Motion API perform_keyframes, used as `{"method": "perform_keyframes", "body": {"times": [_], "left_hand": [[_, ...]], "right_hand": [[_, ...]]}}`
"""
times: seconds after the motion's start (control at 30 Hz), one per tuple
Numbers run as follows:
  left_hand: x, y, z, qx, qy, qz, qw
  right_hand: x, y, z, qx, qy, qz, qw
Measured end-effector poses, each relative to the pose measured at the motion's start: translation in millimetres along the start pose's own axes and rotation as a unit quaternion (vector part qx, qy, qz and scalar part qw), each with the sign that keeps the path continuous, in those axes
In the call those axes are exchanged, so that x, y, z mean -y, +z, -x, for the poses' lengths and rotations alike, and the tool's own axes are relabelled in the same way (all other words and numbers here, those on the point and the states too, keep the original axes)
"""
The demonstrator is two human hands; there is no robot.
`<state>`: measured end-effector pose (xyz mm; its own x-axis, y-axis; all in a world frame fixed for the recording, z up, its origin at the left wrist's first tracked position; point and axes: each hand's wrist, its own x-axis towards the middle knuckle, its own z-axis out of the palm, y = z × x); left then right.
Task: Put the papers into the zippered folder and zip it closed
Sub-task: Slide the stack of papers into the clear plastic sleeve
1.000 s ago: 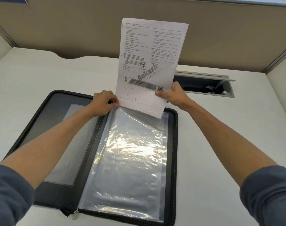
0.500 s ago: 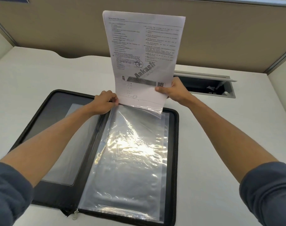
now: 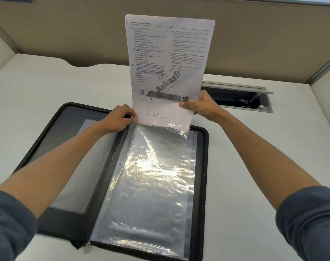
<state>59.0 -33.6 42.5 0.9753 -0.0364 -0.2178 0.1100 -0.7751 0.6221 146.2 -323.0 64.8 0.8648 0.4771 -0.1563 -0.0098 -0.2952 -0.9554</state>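
Observation:
A black zippered folder [image 3: 53, 221] lies open flat on the white desk. Clear plastic sleeves [image 3: 151, 185] cover its right half. My right hand [image 3: 202, 107] holds printed papers [image 3: 168, 63] upright by their lower right edge, above the sleeve's top. The papers' bottom edge sits just inside the lifted mouth of the top sleeve. My left hand [image 3: 121, 117] pinches the sleeve's top left corner, next to the papers' lower left corner. The zipper pull [image 3: 87, 248] hangs at the folder's front edge.
A grey cable tray opening [image 3: 241, 99] with its lid raised is set in the desk behind my right hand. A beige partition wall [image 3: 66, 31] stands along the back of the desk.
The papers have straightened from a rightward tilt to nearly upright. Their bottom edge now sits in the sleeve's mouth. Both hands stay near the folder's top.

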Motion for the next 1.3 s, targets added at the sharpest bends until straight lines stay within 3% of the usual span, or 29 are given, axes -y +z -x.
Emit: {"method": "perform_keyframes", "body": {"times": [0.77,0.93,1.1,1.3], "left_hand": [[5.7,7.1,-1.4,0.026,-0.038,0.146,0.988],[1.6,9.8,-1.6,0.016,-0.046,0.134,0.990],[-13.4,23.2,0.0,-0.032,0.015,-0.074,0.997],[-58.2,47.3,16.9,0.012,0.118,-0.022,0.993]], "right_hand": [[-3.2,-3.5,6.3,0.034,0.045,0.040,0.998],[-2.9,2.0,9.0,0.034,0.039,0.031,0.998],[-6.8,7.7,11.3,0.032,0.037,0.032,0.998],[-8.8,7.9,12.3,0.016,0.043,0.032,0.998]]}}
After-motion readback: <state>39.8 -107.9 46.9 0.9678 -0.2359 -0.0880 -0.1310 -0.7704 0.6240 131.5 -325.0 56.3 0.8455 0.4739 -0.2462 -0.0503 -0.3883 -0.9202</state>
